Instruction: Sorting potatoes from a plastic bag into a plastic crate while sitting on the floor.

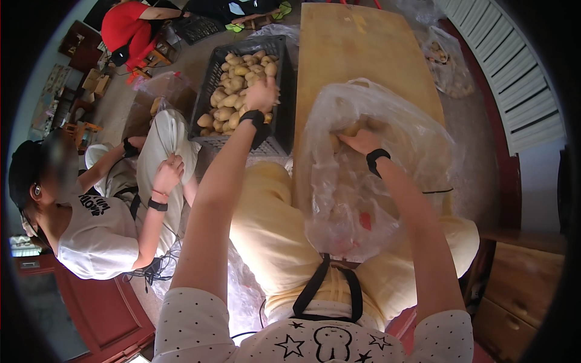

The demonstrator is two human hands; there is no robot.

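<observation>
My left hand point(263, 94) reaches over the heap of potatoes point(233, 86) in a black plastic crate point(290, 113). Its fingers are spread on or just above the potatoes, and I see nothing held in it. On the wooden table point(358, 50), a large clear plastic bag point(354, 199) lies with its mouth wide. Inside that bag is my right hand point(363, 141), close against a few potatoes point(335, 143). Bag film and the hand itself partly hide its fingers, so whether it grips a potato is unclear. Black bands circle both my wrists.
At my left sits a person point(104, 218) in a white shirt, near a cardboard box point(140, 106) lined with plastic. Farther off, someone in red point(127, 31) sits on a wooden stool. Another filled plastic bag point(447, 68) rests beyond the table's right edge, near a white radiator point(513, 68).
</observation>
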